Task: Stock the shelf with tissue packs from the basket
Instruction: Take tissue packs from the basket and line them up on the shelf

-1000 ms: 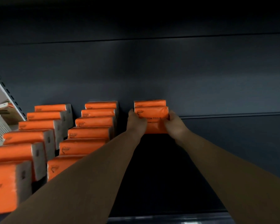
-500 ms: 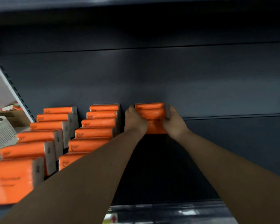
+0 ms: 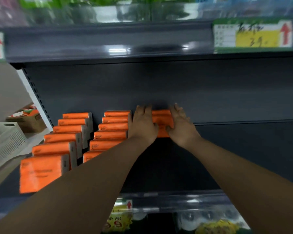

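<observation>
The new tissue packs [image 3: 162,119] stand upright at the very back of the shelf [image 3: 176,169], opening a third row close to the back panel [image 3: 159,88]; we cannot tell whether they touch it. We make out two, one behind the other.

Our left hand [image 3: 142,126] lies along their left side and our right hand [image 3: 181,128] along their right. The fingers are straight and point at the panel, the left ones together, the right ones slightly fanned. Both thumbs rest on the front face of the nearer pack.

To do this well, we judge, we press evenly from both sides so the soft packs square up. Then we nudge with the thumbs until the rear one seats against the panel.

The second row [image 3: 112,132] sits just beside our left hand, so we keep that wrist quiet and match the gap seen between it and the first row [image 3: 57,146]. We draw both hands straight back, or the packs may tip forward.

The white basket [image 3: 5,141] waits at far left, off the shelf's end.
</observation>
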A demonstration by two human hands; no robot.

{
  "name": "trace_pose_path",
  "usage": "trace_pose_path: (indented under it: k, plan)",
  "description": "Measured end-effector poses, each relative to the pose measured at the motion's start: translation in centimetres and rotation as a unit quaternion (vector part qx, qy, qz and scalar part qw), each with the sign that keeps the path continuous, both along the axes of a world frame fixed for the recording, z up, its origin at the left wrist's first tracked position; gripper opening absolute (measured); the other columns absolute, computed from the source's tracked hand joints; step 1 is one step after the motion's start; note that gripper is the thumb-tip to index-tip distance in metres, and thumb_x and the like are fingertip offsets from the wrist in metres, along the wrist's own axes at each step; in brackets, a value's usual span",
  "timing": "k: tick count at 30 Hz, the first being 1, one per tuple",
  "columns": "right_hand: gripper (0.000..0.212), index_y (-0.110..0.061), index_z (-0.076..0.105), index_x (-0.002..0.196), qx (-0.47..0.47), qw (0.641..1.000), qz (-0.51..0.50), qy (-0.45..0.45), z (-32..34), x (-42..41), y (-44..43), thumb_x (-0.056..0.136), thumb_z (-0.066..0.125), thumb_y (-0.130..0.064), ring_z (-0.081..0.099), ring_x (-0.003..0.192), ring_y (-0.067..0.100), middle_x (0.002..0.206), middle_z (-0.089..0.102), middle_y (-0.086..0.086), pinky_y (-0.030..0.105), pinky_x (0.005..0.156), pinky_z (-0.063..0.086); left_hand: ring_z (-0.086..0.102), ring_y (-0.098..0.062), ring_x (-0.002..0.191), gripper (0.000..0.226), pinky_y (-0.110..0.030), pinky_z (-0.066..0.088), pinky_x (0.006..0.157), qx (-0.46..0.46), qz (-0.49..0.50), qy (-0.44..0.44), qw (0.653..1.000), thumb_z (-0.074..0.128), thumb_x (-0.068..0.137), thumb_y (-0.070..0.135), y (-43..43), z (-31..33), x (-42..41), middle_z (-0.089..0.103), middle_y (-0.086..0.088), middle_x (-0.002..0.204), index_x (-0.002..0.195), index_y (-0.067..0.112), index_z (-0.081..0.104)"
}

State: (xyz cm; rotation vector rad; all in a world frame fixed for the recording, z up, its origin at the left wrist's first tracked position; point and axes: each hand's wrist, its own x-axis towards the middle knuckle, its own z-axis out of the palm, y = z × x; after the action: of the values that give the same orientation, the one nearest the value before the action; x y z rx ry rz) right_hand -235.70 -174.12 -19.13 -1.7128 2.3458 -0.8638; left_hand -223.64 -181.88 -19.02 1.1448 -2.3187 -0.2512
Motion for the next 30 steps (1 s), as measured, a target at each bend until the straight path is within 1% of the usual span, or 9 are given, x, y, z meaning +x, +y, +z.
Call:
trace_pose_path:
  k: [3, 6, 10, 17, 20, 24, 27, 30]
  plan:
    - [0.075, -0.024, 0.002, 0.153, 0.020, 0.998, -0.008, 0.051, 0.0, 1.1, 1.3, 0.094, 0.047, -0.024, -0.007, 0.148, 0.017, 0.162, -0.008, 0.000, 0.044, 0.120, 0.002, 0.001, -0.020, 0.149, 0.070, -0.049, -0.003, 0.117, -0.044, -0.003, -0.056, 0.997, 0.049, 0.090, 0.024, 1.6, 0.1, 1.3, 0.014, -0.002, 0.160, 0.152, 0.020, 0.016]
    - [0.075, -0.023, 0.000, 0.153, 0.036, 0.996, -0.007, 0.082, 0.2, 2.4, 3.1, 0.094, 0.046, -0.027, -0.009, 0.148, 0.017, 0.161, -0.011, 0.000, 0.045, 0.120, 0.000, -0.001, -0.020, 0.149, 0.069, -0.050, -0.006, 0.117, -0.080, -0.006, -0.091, 0.993, 0.046, 0.091, 0.026, 3.4, 0.6, 3.0, 0.013, -0.001, 0.160, 0.152, 0.021, 0.015]
    - [0.074, -0.024, 0.000, 0.153, 0.052, 0.992, -0.012, 0.112, 0.3, 4.2, 5.1, 0.094, 0.044, -0.034, -0.010, 0.148, 0.018, 0.161, -0.012, -0.001, 0.048, 0.120, 0.000, -0.002, -0.020, 0.149, 0.067, -0.050, -0.008, 0.117, -0.103, -0.007, -0.113, 0.988, 0.045, 0.091, 0.029, 5.4, 0.9, 5.2, 0.013, -0.001, 0.160, 0.152, 0.022, 0.017]
    - [0.077, -0.024, 0.000, 0.153, 0.043, 0.987, -0.008, 0.155, -0.2, 6.7, 8.4, 0.093, 0.046, -0.039, -0.007, 0.148, 0.017, 0.162, -0.007, -0.001, 0.047, 0.120, 0.002, -0.003, -0.023, 0.149, 0.069, -0.054, -0.007, 0.117, -0.083, -0.005, -0.131, 0.988, 0.046, 0.090, 0.035, 8.8, 0.2, 8.3, 0.008, -0.003, 0.161, 0.151, 0.022, 0.017]
    - [0.077, -0.022, 0.002, 0.153, 0.043, 0.984, -0.003, 0.173, -0.8, 8.2, 10.0, 0.093, 0.046, -0.039, -0.005, 0.149, 0.018, 0.162, -0.005, 0.001, 0.046, 0.119, 0.004, -0.003, -0.023, 0.149, 0.069, -0.054, -0.005, 0.117, -0.088, -0.002, -0.140, 0.986, 0.048, 0.089, 0.037, 10.6, -0.7, 9.7, 0.010, -0.004, 0.160, 0.151, 0.023, 0.020]
    - [0.078, -0.022, 0.005, 0.153, 0.055, 0.986, 0.006, 0.156, -2.9, 9.9, 12.3, 0.091, 0.050, -0.039, -0.001, 0.149, 0.019, 0.162, -0.001, 0.001, 0.046, 0.119, 0.006, -0.001, -0.024, 0.149, 0.072, -0.053, -0.005, 0.116, -0.078, 0.003, -0.154, 0.985, 0.049, 0.088, 0.039, 13.2, -3.3, 11.6, 0.010, -0.007, 0.160, 0.151, 0.021, 0.019]
    - [0.079, -0.022, 0.004, 0.153, 0.073, 0.986, 0.010, 0.149, -4.8, 11.1, 14.2, 0.091, 0.051, -0.038, -0.002, 0.149, 0.018, 0.162, -0.003, 0.001, 0.045, 0.119, 0.006, -0.004, -0.024, 0.149, 0.074, -0.053, -0.006, 0.116, -0.060, 0.000, -0.179, 0.982, 0.050, 0.088, 0.042, 15.0, -5.6, 12.9, 0.007, -0.008, 0.160, 0.151, 0.021, 0.017]
    - [0.078, -0.022, 0.003, 0.153, 0.092, 0.985, 0.020, 0.146, -6.9, 12.1, 16.2, 0.092, 0.049, -0.039, -0.003, 0.148, 0.017, 0.162, -0.004, 0.000, 0.043, 0.118, 0.005, -0.002, -0.025, 0.149, 0.072, -0.054, -0.004, 0.116, -0.062, -0.017, -0.203, 0.977, 0.048, 0.089, 0.041, 16.5, -7.7, 14.5, 0.009, -0.009, 0.160, 0.151, 0.019, 0.019]
